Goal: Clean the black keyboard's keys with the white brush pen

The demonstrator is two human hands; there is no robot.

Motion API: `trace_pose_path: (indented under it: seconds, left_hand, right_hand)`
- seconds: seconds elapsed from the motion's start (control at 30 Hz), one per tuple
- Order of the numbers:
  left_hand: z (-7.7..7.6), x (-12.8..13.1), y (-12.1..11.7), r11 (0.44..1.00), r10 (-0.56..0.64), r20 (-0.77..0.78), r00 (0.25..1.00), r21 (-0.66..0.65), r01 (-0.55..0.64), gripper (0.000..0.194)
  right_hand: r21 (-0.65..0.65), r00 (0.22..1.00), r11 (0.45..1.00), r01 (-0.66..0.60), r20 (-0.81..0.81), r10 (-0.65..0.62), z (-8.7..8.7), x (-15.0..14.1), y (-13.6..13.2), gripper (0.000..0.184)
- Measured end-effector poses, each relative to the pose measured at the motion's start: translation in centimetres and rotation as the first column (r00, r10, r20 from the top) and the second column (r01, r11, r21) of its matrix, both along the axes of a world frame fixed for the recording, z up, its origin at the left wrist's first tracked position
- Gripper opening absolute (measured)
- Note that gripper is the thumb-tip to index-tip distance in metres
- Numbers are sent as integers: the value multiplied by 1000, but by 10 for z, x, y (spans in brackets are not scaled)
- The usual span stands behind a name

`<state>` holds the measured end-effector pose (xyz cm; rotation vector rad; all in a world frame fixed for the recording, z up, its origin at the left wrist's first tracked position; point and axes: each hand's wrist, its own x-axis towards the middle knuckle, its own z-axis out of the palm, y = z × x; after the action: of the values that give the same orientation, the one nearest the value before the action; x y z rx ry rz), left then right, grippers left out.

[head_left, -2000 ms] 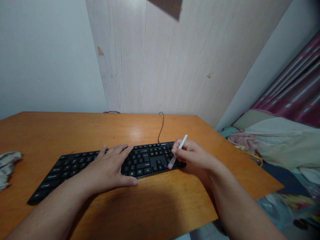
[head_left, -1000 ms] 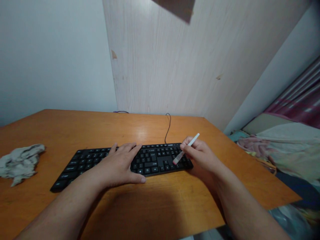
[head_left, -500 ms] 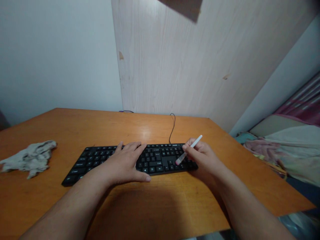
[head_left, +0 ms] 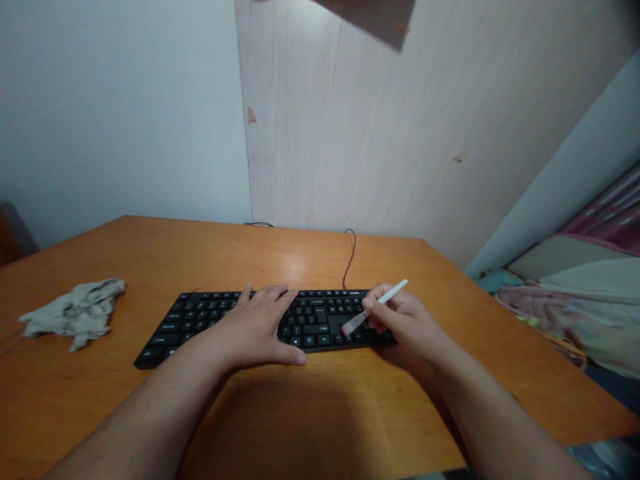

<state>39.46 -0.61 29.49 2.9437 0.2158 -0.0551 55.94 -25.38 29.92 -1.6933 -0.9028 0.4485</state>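
Note:
A black keyboard [head_left: 310, 320] lies on the wooden table in front of me. My left hand [head_left: 260, 327] rests across its middle with the fingers spread and the thumb near its front edge, hiding some of the keys. My right hand [head_left: 395, 310] is closed round a small brush [head_left: 383, 299] with a white handle, pinched between thumb and fingers. The brush tilts down to the left, and its pinkish bristle tip is at the keys near the arrow block. The keyboard's right end is partly hidden by my right hand.
On the left of the table [head_left: 210, 250] lies a crumpled pale cloth [head_left: 80, 313]. A thin black cable [head_left: 353, 250] runs from the keyboard toward the wall panel [head_left: 360, 133]. Bedding [head_left: 575, 293] and a dark red curtain [head_left: 615, 213] are off to the right.
My view has turned left, bringing the cloth fully in. The brush tip has shifted along the keys, lately leftward toward the arrow block. My left hand stays on the keyboard.

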Motion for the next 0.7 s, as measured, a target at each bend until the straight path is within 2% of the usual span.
trace_pose_path:
  seconds: [0.07,0.13,0.3,0.47,0.6,0.7]
  left_hand:
    - [0,0,0,1000,1,2,1000,-2,-1,130]
    - [0,0,0,1000,5,3,1000,-2,-5,131]
    - [1,1,0,1000,12,-3,1000,-10,-12,131]
    - [2,-1,-1,1000,3,-9,1000,-18,-3,131]
    - [1,0,0,1000,1,-5,1000,-17,-2,130]
    - [1,2,-1,1000,3,-3,1000,-19,-3,130]
  right_hand:
    - [-2,992,995,-104,-73,103,-3,-5,2,32]
    - [11,988,992,-129,-78,129,-6,-8,4,33]
    - [38,998,998,46,30,-48,-4,4,1,33]
    - [168,972,961,220,40,-230,-9,19,2,31]
    - [189,968,951,245,8,-251,-22,21,10,27]
    - [173,971,961,218,62,-231,-28,20,15,27]
